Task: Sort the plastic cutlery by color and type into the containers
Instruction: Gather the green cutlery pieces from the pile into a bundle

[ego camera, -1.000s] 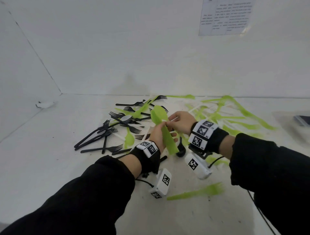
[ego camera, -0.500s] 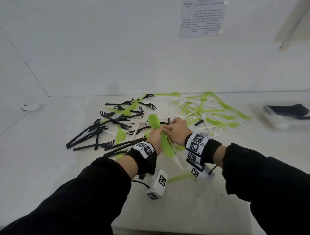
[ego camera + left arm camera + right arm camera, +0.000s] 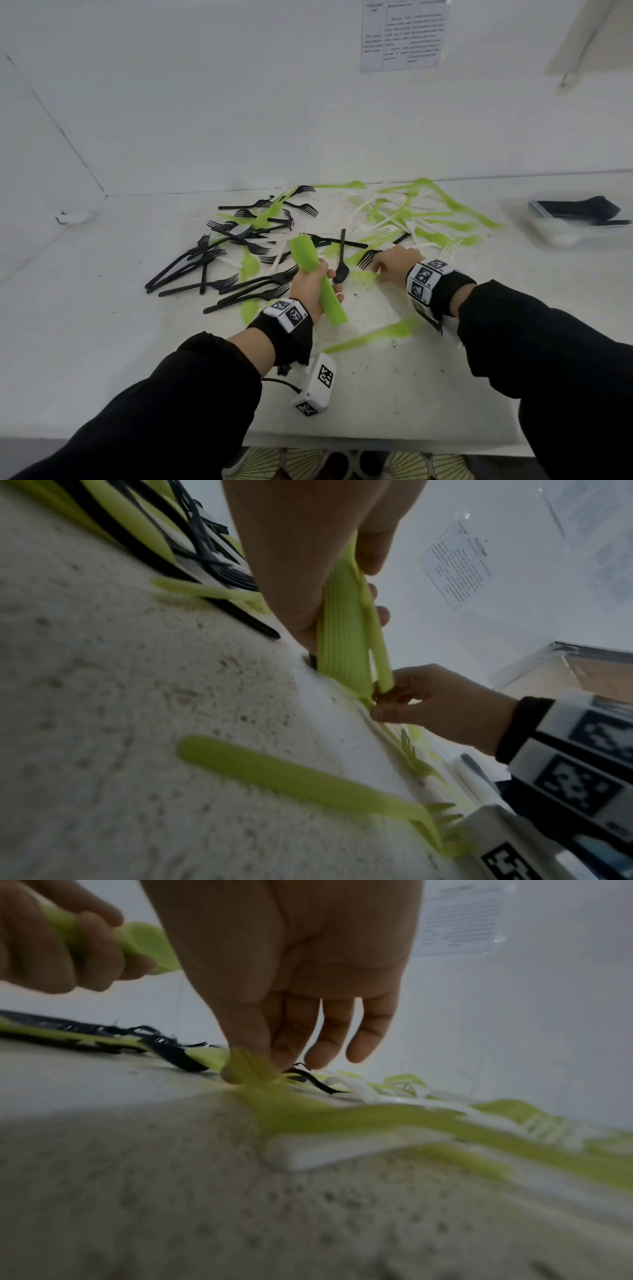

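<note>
Green plastic forks, stacked bundle (image 3: 317, 281), gripped in left hand (image 3: 310, 282); gathering step. Right hand (image 3: 274, 988) pinches blurred green piece (image 3: 253, 1074) on table; next: lift, add to bundle.

The head view looks forward and down from above at the white table (image 3: 102, 342), the back wall and both forearms. The left wrist view sits just above the tabletop, close under the left hand (image 3: 301, 555), facing along it toward the wall. The right wrist view sits equally low, close behind the right hand (image 3: 291, 961). All three views share the green cutlery bundle (image 3: 317, 277) and the wall notice (image 3: 404, 34).
</note>
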`<state>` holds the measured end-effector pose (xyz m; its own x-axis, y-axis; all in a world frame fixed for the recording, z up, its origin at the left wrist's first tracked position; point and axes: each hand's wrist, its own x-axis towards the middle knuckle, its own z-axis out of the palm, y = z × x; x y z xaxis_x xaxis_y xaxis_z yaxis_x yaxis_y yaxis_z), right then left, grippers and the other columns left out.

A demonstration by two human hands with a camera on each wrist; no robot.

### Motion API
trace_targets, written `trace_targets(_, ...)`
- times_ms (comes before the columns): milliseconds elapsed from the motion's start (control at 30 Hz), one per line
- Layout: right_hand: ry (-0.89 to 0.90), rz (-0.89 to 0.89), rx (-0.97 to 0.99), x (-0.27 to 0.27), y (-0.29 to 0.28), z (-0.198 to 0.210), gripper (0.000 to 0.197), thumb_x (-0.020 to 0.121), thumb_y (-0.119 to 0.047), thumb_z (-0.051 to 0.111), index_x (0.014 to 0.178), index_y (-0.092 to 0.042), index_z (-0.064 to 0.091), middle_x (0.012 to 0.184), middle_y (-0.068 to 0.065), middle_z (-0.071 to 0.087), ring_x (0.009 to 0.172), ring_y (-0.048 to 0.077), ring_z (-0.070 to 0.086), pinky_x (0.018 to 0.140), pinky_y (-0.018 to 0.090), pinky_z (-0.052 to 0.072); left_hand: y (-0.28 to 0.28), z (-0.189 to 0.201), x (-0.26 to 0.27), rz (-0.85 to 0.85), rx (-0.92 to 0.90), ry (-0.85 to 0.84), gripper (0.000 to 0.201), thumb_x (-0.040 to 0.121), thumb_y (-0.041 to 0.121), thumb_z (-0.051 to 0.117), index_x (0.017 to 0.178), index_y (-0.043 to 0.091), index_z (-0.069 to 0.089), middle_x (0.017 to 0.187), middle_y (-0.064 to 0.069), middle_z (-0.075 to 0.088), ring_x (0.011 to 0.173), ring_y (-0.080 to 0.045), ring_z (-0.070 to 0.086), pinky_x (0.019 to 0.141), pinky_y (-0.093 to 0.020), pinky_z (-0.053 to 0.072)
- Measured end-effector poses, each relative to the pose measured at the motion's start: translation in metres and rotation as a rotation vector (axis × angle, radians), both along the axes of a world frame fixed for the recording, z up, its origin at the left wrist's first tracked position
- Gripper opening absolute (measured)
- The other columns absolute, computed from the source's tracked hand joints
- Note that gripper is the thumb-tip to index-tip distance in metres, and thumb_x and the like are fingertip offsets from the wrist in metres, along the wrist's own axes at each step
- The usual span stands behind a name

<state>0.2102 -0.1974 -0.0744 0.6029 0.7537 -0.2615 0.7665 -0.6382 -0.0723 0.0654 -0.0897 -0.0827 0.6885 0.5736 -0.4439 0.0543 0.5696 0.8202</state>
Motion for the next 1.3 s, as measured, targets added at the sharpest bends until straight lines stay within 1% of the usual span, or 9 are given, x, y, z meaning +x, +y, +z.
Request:
trace_targets(233,0.1,-0.049,0.376,0.007,-0.006,0.016,0.025,0.098,-0.032,0.039,0.112,-0.023,0.057,0.093,-0.005,0.066,0.086,0.012,0.053,0.086,0.03,0.034,-0.005,0.0,0.016,0.039,0.023,-0.017,0.018,0.097,0.016,0.049,0.08,0.011,0.047,0.066,-0.003,0.046,0.035,-0.013,0.045,0.041,-0.021,0.042)
trace_targets(333,0.287,-0.1,0.572,0.021,-0.01,0.03,0.03,0.099,-0.025,0.039,0.118,-0.01,0.057,0.085,0.007,0.063,0.073,0.013,0.051,0.058,0.015,0.037,-0.007,0.003,0.03,0.048,0.028,-0.016,0.018,0.097,0.015,0.048,0.08,0.01,0.045,0.064,-0.003,0.046,0.033,-0.013,0.044,0.039,-0.019,0.041)
trace_targets(433,0.386,-0.205,0.564,0.034,-0.015,0.038,0.034,0.1,-0.022,0.034,0.122,-0.002,0.051,0.081,0.001,0.053,0.063,0.015,0.046,0.048,0.011,0.038,-0.016,0.006,0.048,0.043,0.008,-0.016,0.016,0.096,0.019,0.051,0.083,0.011,0.046,0.065,-0.003,0.047,0.034,-0.014,0.044,0.04,-0.02,0.041)
trace_targets(533,0.491,-0.185,0.516,0.032,-0.016,0.04,0.029,0.099,-0.014,0.036,0.123,-0.007,0.051,0.086,0.003,0.052,0.062,0.019,0.052,0.057,0.031,0.052,-0.03,0.008,0.069,0.052,0.042,-0.033,0.015,0.097,0.018,0.049,0.084,0.011,0.047,0.07,-0.004,0.047,0.035,-0.014,0.045,0.042,-0.022,0.041)
trace_targets(667,0.448,-0.169,0.654,0.024,-0.015,0.035,0.036,0.094,-0.016,0.05,0.13,-0.007,0.052,0.094,0.003,0.054,0.061,0.019,0.059,0.063,0.026,0.052,-0.049,0.008,0.093,0.021,0.057,-0.072,0.012,0.099,0.018,0.045,0.097,0.008,0.051,0.072,-0.008,0.052,0.042,-0.015,0.053,0.043,-0.023,0.045)
trace_targets(767,0.406,-0.109,0.627,0.024,-0.015,0.031,0.028,0.095,-0.015,0.046,0.115,-0.004,0.062,0.092,0.011,0.062,0.079,0.024,0.058,0.08,0.038,0.05,-0.058,0.003,0.106,0.043,-0.025,-0.1,0.02,0.101,0.02,0.04,0.104,0.01,0.057,0.094,-0.015,0.062,0.07,-0.022,0.061,0.052,-0.026,0.053)
trace_targets(900,0.251,0.02,0.416,0.029,-0.019,0.026,0.035,0.1,-0.015,0.032,0.126,-0.004,0.053,0.118,0.021,0.051,0.111,0.03,0.049,0.091,0.031,0.036,-0.066,-0.006,0.115,0.041,-0.068,-0.02,0.037,0.101,0.029,0.037,0.13,0.01,0.05,0.126,-0.013,0.058,0.109,-0.028,0.057,0.071,-0.036,0.053)
trace_targets(1067,0.246,0.097,0.322,0.046,-0.022,0.018,0.041,0.1,-0.016,0.029,0.138,-0.011,0.042,0.126,0.021,0.042,0.117,0.032,0.042,0.102,0.036,0.035,-0.07,-0.014,0.128,0.094,-0.092,-0.046,0.038,0.101,0.028,0.038,0.132,0.01,0.05,0.126,-0.018,0.058,0.101,-0.028,0.062,0.064,-0.033,0.058)
trace_targets(1300,0.373,0.07,0.438,0.065,-0.024,0.01,0.037,0.097,-0.016,0.038,0.132,-0.008,0.046,0.101,0.009,0.036,0.094,0.029,0.049,0.086,0.035,0.046,-0.066,-0.022,0.144,0.07,-0.076,-0.02,0.046,0.097,0.031,0.047,0.138,0.012,0.044,0.127,-0.017,0.058,0.109,-0.032,0.062,0.065,-0.039,0.059)
